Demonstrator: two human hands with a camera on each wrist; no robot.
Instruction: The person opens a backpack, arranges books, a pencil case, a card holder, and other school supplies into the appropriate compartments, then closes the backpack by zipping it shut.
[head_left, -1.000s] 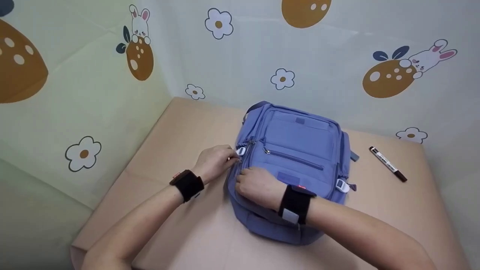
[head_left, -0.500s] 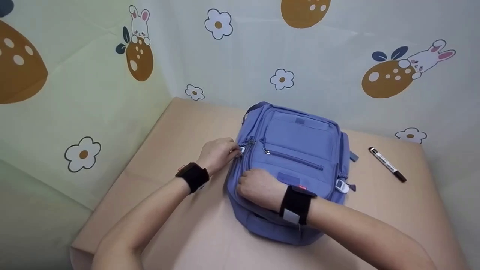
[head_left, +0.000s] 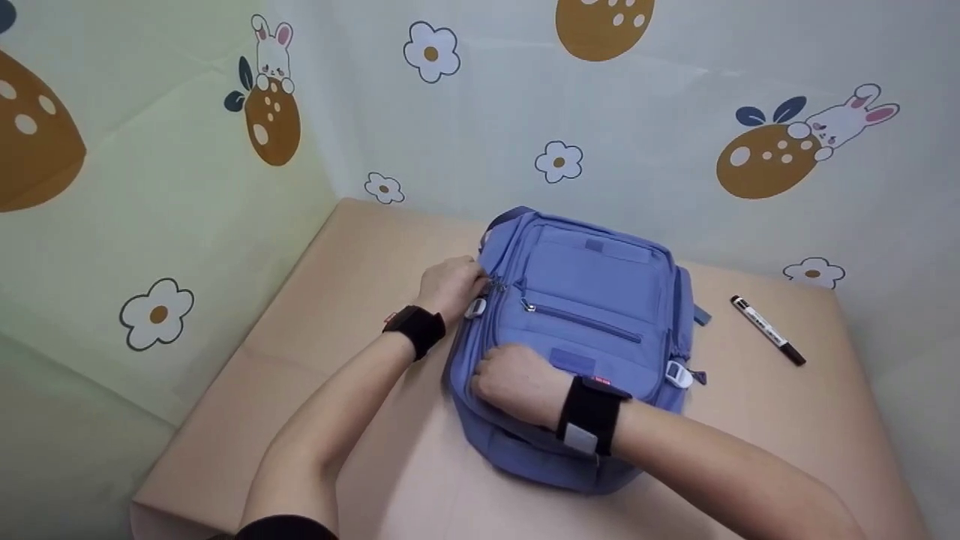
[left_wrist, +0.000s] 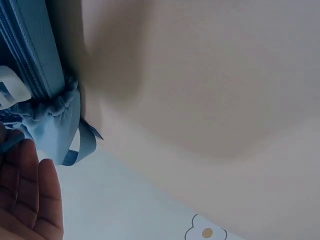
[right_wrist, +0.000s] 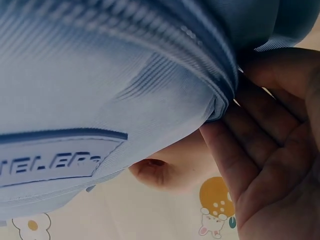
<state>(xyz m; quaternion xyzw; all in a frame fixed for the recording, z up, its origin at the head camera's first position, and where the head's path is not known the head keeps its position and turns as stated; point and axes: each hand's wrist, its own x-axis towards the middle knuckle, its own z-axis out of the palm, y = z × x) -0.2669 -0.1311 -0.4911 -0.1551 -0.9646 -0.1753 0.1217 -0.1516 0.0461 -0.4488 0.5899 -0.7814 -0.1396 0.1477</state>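
Note:
A blue backpack [head_left: 592, 277] lies on the table with its front pocket side up. At its left side, my left hand [head_left: 454, 286] pinches a zipper pull near the upper end of a side zip. In the left wrist view, a blue strip of that zipper pull [left_wrist: 11, 142] shows between the fingers, beside a white buckle [left_wrist: 12, 87]. My right hand [head_left: 519, 381] grips the lower left edge of the backpack. Its fingers [right_wrist: 250, 125] bend round the zipped corner in the right wrist view. Part of the grip is hidden by the fabric.
A black and white marker pen [head_left: 766, 330] lies to the right of the backpack on the beige table [head_left: 360, 247]. A printed curtain [head_left: 480, 112] hangs behind and on the left. A second white buckle [head_left: 679, 374] is on the bag's right side.
My left hand has moved along the backpack's left side, away from me, past the white buckle. The right hand keeps its place on the bag. The head view has shifted slightly.

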